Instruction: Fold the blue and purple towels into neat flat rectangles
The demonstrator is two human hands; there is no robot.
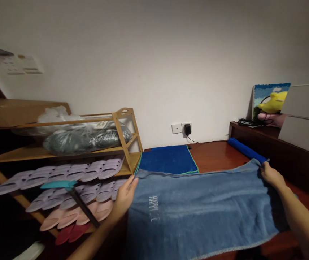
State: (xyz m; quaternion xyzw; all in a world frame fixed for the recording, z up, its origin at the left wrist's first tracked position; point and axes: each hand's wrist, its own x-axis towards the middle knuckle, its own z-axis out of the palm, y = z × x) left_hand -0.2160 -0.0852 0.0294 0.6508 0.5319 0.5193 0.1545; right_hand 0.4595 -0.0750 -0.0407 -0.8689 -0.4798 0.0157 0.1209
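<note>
A greyish-blue towel (197, 206) with white lettering near its left side is stretched wide between both hands. Its left upper corner is pinched in my left hand (125, 195), fingers closed on the edge. The right upper corner is gripped by my right hand (272, 175), also closed. Behind the towel a darker blue cloth (168, 159) with a green border lies flat on the reddish-brown tabletop (211, 155). Close to my right hand, a rolled bright blue cloth (245, 148) rests along the right side of the table. The towel covers the table's front part.
To the left stands a wooden rack (124, 144) with several lilac slippers (89, 171), pink slippers (81, 215) and a bagged bundle (84, 139). A teal-headed stick (81, 202) leans before it. A black plug (187, 129) sits in the wall; a yellow plush toy (273, 103) is at right.
</note>
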